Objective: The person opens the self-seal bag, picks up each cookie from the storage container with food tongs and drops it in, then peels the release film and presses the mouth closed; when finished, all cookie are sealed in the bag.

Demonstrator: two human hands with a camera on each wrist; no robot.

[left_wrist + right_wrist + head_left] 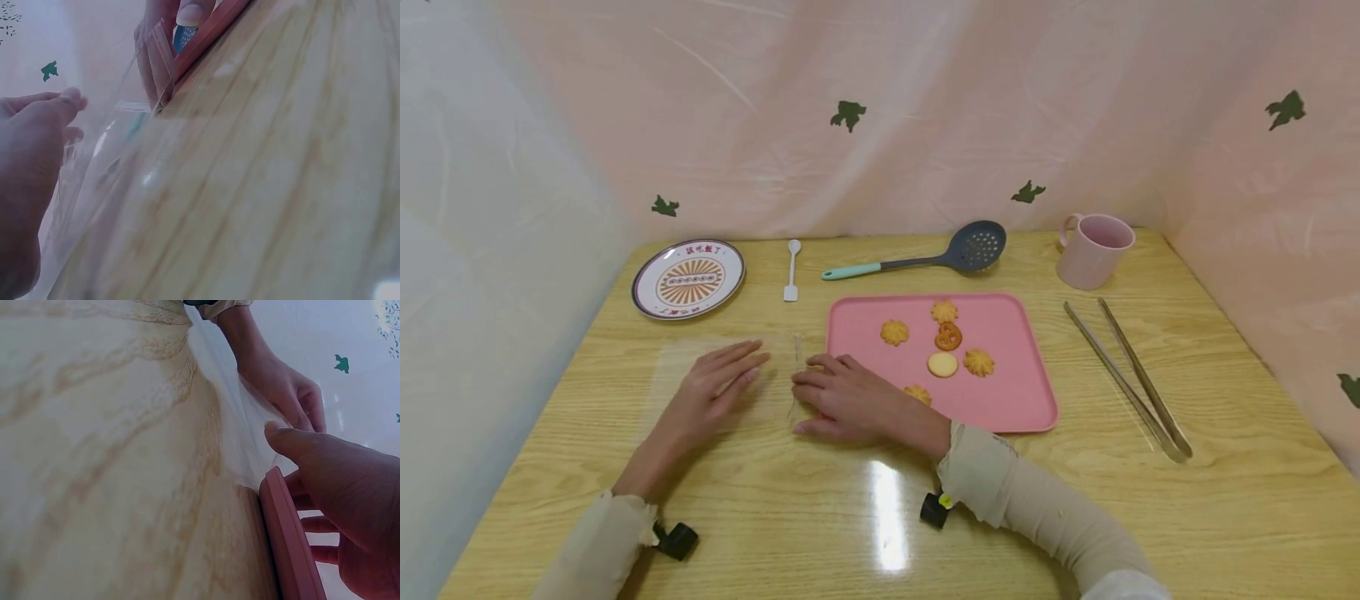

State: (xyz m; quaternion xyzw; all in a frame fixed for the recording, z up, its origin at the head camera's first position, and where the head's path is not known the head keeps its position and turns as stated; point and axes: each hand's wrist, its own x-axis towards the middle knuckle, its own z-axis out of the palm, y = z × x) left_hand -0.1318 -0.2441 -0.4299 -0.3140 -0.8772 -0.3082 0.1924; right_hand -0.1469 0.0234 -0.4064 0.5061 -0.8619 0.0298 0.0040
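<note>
A clear plastic bag (658, 375) lies at the left of the table, its film raised from the wood in the left wrist view. Above it, my left hand (715, 387) reaches in with fairly straight fingers; whether the fingertips touch the film cannot be told. My right hand (850, 400) is at the bag's edge strip (798, 350), its wrist over the pink tray (1030, 408). Through the clear film (164, 53) the right fingers show, with the thumb apart from them. On the tray lie several cookies (979, 362), one pretzel-shaped (948, 337).
Behind the bag stand a patterned plate (651, 287) and a small white spoon (792, 271). A slotted skimmer (910, 262) lies behind the tray. To the right are a pink mug (1086, 258) and metal tongs (1131, 387). Pink cloth (925, 167) closes off the back.
</note>
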